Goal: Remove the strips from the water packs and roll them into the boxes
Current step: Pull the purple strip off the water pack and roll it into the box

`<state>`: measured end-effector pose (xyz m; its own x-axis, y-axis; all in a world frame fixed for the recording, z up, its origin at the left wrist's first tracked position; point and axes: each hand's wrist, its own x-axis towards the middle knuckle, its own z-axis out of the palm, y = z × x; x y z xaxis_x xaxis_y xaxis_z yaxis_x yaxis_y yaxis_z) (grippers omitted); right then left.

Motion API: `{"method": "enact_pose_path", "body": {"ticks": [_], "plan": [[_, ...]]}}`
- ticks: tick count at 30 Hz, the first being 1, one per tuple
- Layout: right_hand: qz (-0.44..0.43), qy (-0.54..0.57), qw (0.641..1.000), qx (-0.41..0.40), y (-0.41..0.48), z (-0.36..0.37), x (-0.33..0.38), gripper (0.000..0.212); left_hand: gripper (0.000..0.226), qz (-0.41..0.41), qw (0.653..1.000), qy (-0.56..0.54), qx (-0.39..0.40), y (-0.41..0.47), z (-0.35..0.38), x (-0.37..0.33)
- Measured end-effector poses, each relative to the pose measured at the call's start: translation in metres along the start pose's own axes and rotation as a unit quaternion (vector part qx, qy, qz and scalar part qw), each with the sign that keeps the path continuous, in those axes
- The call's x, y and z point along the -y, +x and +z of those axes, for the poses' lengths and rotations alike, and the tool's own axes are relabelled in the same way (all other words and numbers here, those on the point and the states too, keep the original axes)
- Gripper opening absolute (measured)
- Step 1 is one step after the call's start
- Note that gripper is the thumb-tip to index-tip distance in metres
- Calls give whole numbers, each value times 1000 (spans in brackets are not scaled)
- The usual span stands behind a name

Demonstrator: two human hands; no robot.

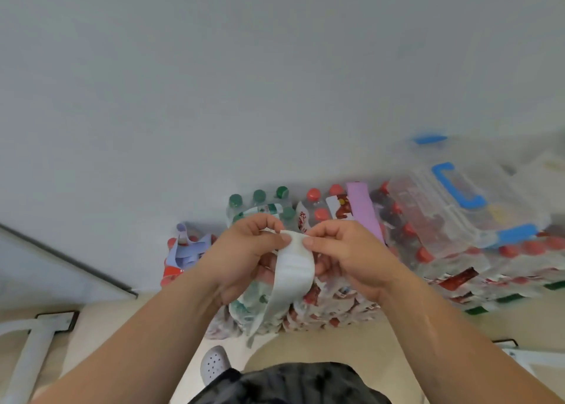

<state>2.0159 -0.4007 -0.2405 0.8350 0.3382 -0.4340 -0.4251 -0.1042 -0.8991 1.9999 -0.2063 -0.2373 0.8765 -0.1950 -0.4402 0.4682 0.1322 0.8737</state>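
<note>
Against the wall, above the packs (305, 281), both our hands, left (244, 251) and right (351, 257), pinch the strip (293, 269); next we roll it tightly.

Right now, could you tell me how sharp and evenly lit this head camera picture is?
Head view: soft, even light, no glare; the hands, left hand and right hand, and the white strip are fairly sharp; the clear box at right is smeared by blur; wide-angle distortion bends the edges.
</note>
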Motion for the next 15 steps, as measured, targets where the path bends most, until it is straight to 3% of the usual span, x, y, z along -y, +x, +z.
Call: {"method": "enact_pose_path", "body": {"ticks": [4,9,15], "plan": [[-10,-7,1000,-4,-19,-45,8,5,17,-4,1000,-4,23,7,42,-4],[-17,-99,992,-71,10,-80,1,5,6,-10,997,66,-45,51,66,6],[57,-64,985,-149,71,-106,-23,6,5,-42,989,105,-98,133,75,31]]}}
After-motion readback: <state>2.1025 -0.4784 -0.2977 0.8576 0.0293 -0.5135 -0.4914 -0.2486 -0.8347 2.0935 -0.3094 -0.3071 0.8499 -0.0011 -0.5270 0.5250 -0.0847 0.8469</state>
